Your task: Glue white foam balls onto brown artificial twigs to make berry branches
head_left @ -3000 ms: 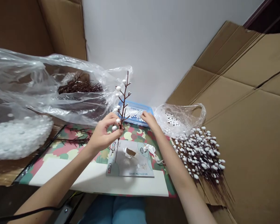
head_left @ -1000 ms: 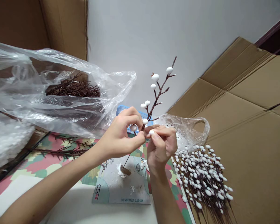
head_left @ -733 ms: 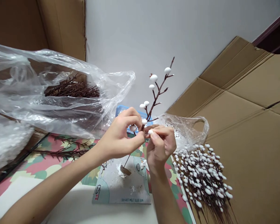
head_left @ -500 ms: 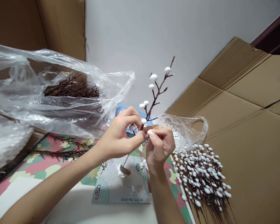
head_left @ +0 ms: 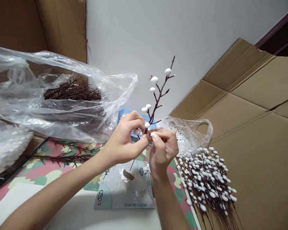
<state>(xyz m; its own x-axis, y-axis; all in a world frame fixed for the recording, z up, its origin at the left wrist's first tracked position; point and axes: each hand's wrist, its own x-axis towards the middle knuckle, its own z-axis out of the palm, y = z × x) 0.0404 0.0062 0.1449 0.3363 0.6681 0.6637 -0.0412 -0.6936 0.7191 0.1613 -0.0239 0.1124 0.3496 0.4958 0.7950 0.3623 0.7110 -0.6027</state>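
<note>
A brown artificial twig (head_left: pixel 159 95) stands up from between the fingers of my left hand (head_left: pixel 126 137), which is closed round its lower stem. Several white berries (head_left: pixel 154 80) sit on its side tips, mostly on the left side, while tips on the right are bare. Close by, my right hand (head_left: pixel 164 148) pinches one white berry (head_left: pixel 153 134) between thumb and forefinger at a lower side tip of the twig. Fingers hide the exact contact there. Below my hands lies a hot melt glue gun box (head_left: pixel 124 195) with white residue and a small brown piece (head_left: pixel 128 174) on it.
Bare twigs (head_left: pixel 74 92) lie in a clear plastic bag (head_left: pixel 105 86) at left, others (head_left: pixel 69 157) on the patterned surface. A bundle of berried twigs (head_left: pixel 208 179) lies at right, near a bag of berries (head_left: pixel 192 132). Behind my hands is a blue basket (head_left: pixel 124 113). Cardboard (head_left: pixel 254 127) stands at right.
The twig's upper end has tilted slightly to the left. Both hands keep the same grips, and the berry is still pinched against the lower side tip.
</note>
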